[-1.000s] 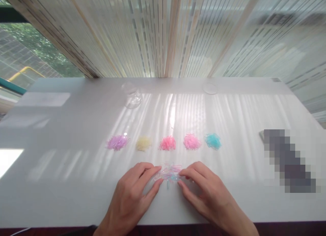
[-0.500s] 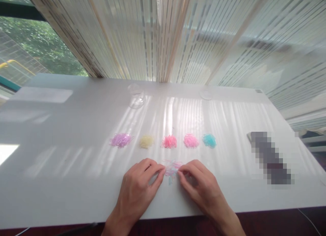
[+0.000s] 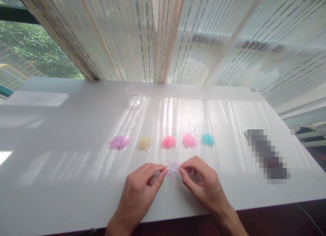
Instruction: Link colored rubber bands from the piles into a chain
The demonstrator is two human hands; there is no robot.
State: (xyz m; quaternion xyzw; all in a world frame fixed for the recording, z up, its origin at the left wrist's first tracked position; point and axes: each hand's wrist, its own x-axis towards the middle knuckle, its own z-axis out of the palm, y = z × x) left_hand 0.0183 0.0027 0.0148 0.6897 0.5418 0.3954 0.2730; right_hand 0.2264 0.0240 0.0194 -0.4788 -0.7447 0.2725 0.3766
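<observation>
A small mixed pile of thin elastic bands (image 3: 172,173), pink, purple and blue, lies on the white table between my hands. My left hand (image 3: 145,185) is at the pile's left edge, thumb and forefinger pinched together. From the right, my right hand (image 3: 202,181) pinches at the pile's other edge. Whatever sits in either pinch is too small to make out. Beyond them runs a row of sorted heaps: a purple heap (image 3: 119,142), a yellow heap (image 3: 145,143), a red-pink heap (image 3: 168,142), a light pink heap (image 3: 189,140) and a teal heap (image 3: 207,140).
A clear, empty-looking container (image 3: 134,101) stands toward the back of the table (image 3: 63,195). A clear round lid (image 3: 203,95) lies to its right. On the right side is a dark, pixelated object (image 3: 268,154). Striped curtains (image 3: 163,35) hang behind the far edge.
Both hands stay at the mixed pile with fingertips still pinched; the left fingertips have shifted slightly right. The whole view has moved a little.
</observation>
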